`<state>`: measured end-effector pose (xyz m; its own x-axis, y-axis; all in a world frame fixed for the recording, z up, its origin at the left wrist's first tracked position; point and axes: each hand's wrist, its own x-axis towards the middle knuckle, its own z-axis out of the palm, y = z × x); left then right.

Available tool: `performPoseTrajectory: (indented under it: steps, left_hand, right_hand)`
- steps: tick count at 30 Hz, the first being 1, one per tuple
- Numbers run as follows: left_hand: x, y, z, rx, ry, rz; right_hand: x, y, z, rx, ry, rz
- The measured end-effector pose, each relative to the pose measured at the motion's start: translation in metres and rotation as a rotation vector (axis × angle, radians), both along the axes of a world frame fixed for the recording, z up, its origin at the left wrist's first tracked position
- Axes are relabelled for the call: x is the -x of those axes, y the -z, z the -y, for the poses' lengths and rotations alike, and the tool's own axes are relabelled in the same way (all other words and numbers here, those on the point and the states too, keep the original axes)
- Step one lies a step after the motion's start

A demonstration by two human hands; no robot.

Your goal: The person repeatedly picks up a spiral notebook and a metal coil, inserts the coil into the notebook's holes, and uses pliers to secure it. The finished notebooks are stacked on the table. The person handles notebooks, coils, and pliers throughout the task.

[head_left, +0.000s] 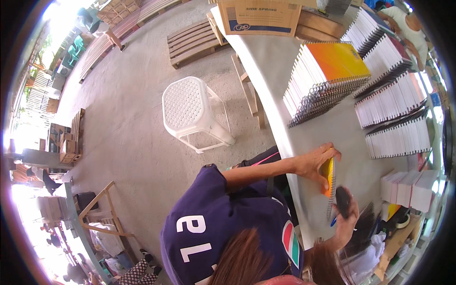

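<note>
On the grey table stands a yellow-covered spiral notebook point(328, 178), held on edge, its wire coil facing right. My left hand point(317, 165) grips it from the left, thumb and fingers spread along its cover. Beside the coil's lower end, my right hand point(350, 219) is closed around a black, rounded object point(342, 202) whose kind I cannot make out. A small blue tip point(333, 222) shows by that hand's fingers. Farther along the table rises a stack of wire-bound notebooks point(327, 78) with an orange-yellow cover on top.
Several piles of wire-bound notebooks point(392, 102) line the table's right side, with white paper blocks point(411, 187) nearer. A cardboard box point(259, 18) sits at the far end. On the floor to the left are a white plastic stool point(187, 104) and a wooden pallet point(194, 42).
</note>
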<state>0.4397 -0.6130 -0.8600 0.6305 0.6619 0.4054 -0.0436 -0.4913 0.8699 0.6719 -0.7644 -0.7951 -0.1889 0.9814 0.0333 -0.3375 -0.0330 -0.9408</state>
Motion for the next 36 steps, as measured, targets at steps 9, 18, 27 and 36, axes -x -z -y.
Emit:
performPoseTrajectory:
  steps: [9, 18, 27, 36]
  left_hand:
    - [-0.003, 0.001, 0.002, 0.094, 0.048, 0.035]
    - [0.007, -0.004, -0.008, 0.195, 0.034, -0.094]
    - [0.0, -0.003, -0.008, 0.182, 0.037, -0.104]
    - [0.002, -0.015, -0.013, 0.218, 0.091, -0.139]
  right_hand:
    - [0.024, -0.02, -0.013, -0.022, 0.153, 0.488]
    - [0.022, -0.024, -0.036, 0.017, 0.025, 0.425]
    - [0.029, -0.025, -0.047, 0.069, 0.07, 0.33]
    - [0.035, -0.018, -0.065, 0.115, 0.168, 0.457]
